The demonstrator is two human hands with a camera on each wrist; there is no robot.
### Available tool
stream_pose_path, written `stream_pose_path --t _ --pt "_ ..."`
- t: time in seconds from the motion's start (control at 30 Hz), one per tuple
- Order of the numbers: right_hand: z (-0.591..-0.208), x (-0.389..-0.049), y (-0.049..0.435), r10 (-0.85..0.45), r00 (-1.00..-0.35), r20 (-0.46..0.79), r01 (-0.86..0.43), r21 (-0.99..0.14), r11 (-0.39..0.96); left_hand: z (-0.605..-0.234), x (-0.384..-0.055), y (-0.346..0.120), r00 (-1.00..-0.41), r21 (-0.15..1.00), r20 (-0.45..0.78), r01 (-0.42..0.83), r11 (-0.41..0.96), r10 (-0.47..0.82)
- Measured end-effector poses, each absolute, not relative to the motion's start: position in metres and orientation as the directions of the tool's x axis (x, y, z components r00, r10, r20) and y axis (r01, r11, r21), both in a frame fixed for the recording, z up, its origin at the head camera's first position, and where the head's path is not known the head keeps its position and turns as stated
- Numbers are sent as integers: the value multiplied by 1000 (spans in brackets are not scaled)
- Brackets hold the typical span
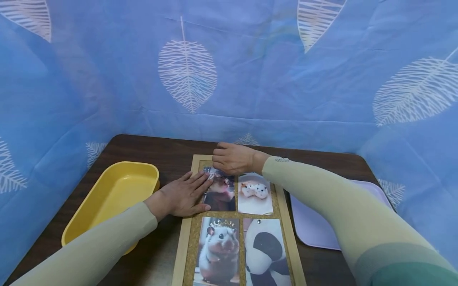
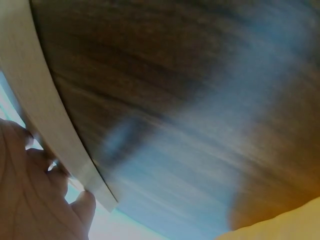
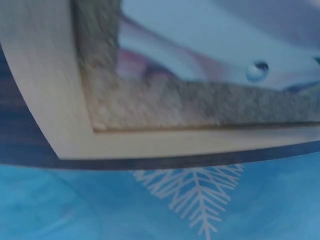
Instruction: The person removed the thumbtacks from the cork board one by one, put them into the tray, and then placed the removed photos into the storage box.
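A wood-framed corkboard lies on the dark table with photo prints on it. My left hand rests with spread fingers across the frame's left side and onto the edge of the upper left photo, which is dark and pink. At that photo's top, my right hand bends its fingers downward; the fingertips are hidden, so I cannot tell whether they pinch something. Beside it lies the upper right photo, showing two small white animal figures. The right wrist view catches a silver pushpin in a photo near the frame corner.
Lower on the board are a crowned hamster photo and a panda plush photo. A yellow tray stands at left, a lilac tray at right, partly under my right arm. A blue leaf-print curtain hangs behind the table.
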State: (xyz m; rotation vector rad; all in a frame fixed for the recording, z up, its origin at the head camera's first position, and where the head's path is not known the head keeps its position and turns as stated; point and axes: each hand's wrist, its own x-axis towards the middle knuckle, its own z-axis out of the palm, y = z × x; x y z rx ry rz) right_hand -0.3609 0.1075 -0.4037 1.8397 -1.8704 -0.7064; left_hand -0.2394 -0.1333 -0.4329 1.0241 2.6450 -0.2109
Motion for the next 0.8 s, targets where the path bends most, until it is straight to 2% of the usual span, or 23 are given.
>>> stream_pose_path --t 0.5,0.8 --pt "-415 -345 133 -967 17 254 -683 709 175 -429 -241 -131 -699 -13 -335 674 738 632" --pt "-412 -336 153 -888 52 456 -676 671 305 -428 -241 -128 -706 7 -315 666 746 634"
